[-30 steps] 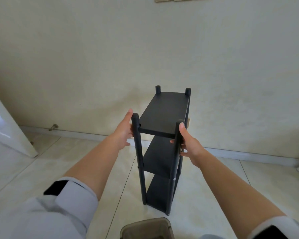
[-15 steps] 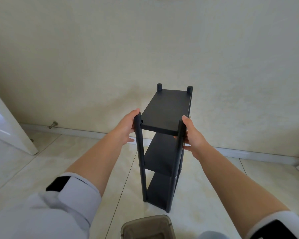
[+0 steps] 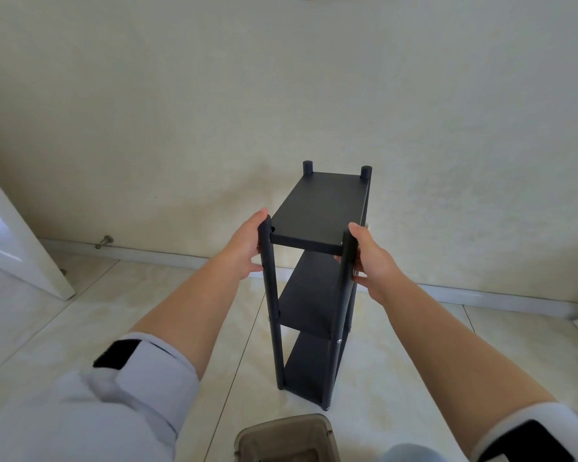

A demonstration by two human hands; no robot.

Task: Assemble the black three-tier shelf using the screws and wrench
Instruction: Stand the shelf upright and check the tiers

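Now we grip the shelf (image 3: 317, 211): left hand (image 3: 246, 248) and right hand (image 3: 371, 261) fingers curl round its near posts.

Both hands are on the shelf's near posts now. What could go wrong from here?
1. The shelf is tall and narrow; with the left hand and right hand both gripping near the top, a push could tip it toward the wall.
2. The brown bin sits close to the near feet, so pulling the shelf back may knock it.
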